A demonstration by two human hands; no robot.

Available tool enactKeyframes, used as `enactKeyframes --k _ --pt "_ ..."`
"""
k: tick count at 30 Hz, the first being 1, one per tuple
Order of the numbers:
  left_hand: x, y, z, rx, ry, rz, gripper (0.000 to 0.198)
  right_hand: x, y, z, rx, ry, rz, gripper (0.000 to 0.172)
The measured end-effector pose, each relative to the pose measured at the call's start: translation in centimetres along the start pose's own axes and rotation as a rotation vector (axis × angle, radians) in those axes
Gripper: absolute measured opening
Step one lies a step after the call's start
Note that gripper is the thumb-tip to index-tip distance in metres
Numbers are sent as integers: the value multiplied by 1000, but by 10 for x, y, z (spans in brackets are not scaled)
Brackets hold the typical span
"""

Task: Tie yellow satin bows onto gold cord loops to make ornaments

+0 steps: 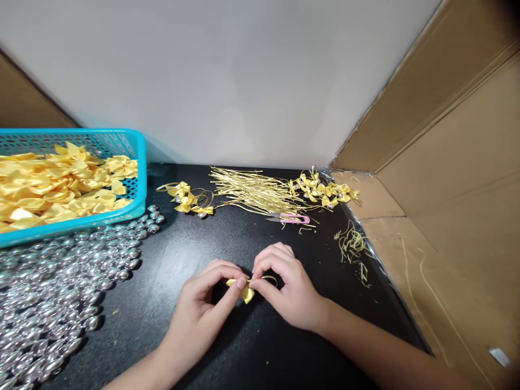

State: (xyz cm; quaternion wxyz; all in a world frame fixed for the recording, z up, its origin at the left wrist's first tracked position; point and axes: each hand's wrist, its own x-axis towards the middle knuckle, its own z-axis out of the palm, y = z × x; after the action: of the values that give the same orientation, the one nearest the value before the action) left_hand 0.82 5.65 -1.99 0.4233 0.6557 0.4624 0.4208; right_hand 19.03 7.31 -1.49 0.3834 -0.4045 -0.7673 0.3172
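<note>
A yellow bow (247, 296) is held just above the middle of the near part of the black surface (174, 330), between the two hands. It is pinched at one side by the left hand (211, 300), whose thumb and forefinger are brought together on it. The right hand (286, 287) is nearly closed too, its thumb and forefinger tips set narrowly together beside the bow; a gold cord (277, 281) seems to be gripped there, though the join is hidden by the fingers. A loop of that cord is seen curving out by the right palm.

On the left, room is bounded by a spread of silver beads (60, 303) and, beyond them, by a blue basket (141, 200) filled with yellow bows. Across the back, a pile of gold cords (252, 189) is laid near the white wall (203, 81), flanked by two clusters of corded bows, with pink-handled snips (294, 219) at its front edge. To the right, thread scraps (351, 242) are strewn near the surface's edge, which is bordered by cardboard (455, 189). Bare surface is left between the hands and the snips.
</note>
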Motion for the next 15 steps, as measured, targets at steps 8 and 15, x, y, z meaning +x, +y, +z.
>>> enactKeyframes --k 8,15 --pt "1 2 2 53 -3 -24 12 0 1 1 -38 15 17 14" --pt "0 -2 2 17 58 -50 12 -1 -3 3 -49 174 -20 10"
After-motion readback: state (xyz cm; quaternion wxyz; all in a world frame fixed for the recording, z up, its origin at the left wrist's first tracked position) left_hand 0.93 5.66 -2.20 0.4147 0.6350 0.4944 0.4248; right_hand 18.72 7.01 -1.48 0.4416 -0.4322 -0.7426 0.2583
